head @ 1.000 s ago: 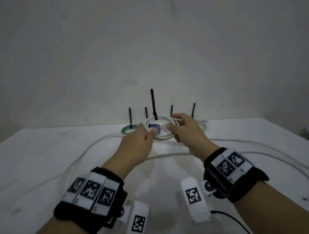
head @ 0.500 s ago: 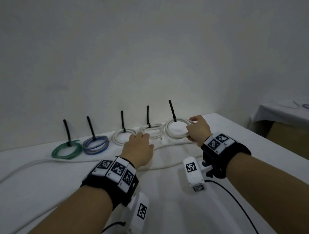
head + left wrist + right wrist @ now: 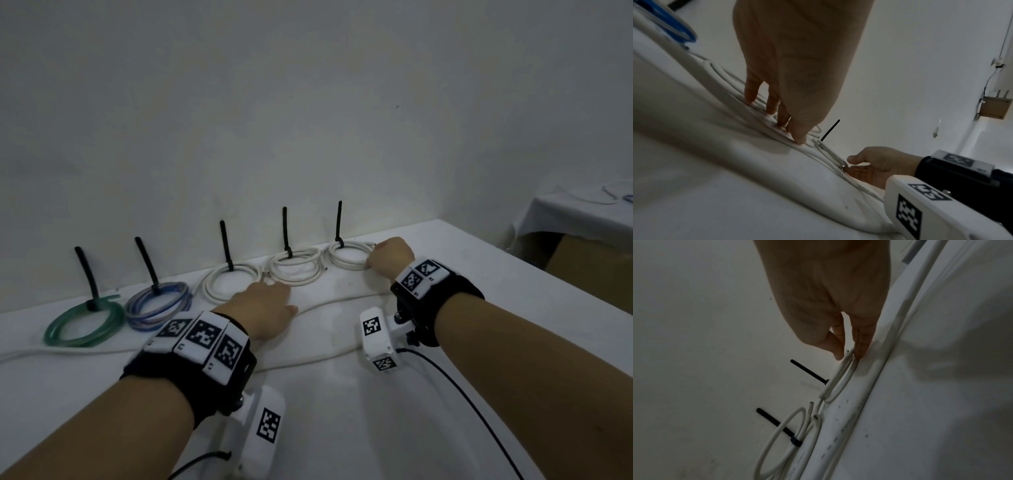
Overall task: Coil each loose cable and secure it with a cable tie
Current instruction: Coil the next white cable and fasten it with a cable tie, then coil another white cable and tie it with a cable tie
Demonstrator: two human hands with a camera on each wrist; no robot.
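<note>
Five tied coils lie in a row along the wall, each with a black cable tie (image 3: 339, 222) sticking up: green (image 3: 84, 323), blue (image 3: 157, 305) and three white ones. My right hand (image 3: 375, 257) pinches the near-right rim of the rightmost white coil (image 3: 349, 255) between thumb and fingers (image 3: 859, 352); the coil lies on the table. My left hand (image 3: 270, 291) lies flat, its straight fingertips (image 3: 772, 110) pressing on the neighbouring white coil (image 3: 296, 270). A long loose white cable (image 3: 329, 299) runs across the table under my left hand.
A thicker white cable (image 3: 308, 356) crosses the white table (image 3: 342, 428) nearer to me. The table's right edge (image 3: 548, 274) drops off beside a cardboard box (image 3: 589, 270). A second cloth-covered table (image 3: 575, 216) stands at far right. Black leads trail from the wrist cameras.
My right hand carried the tied white coil to the right end of the row and set it down. My left hand let go of it and laid flat on the neighbouring coil.
</note>
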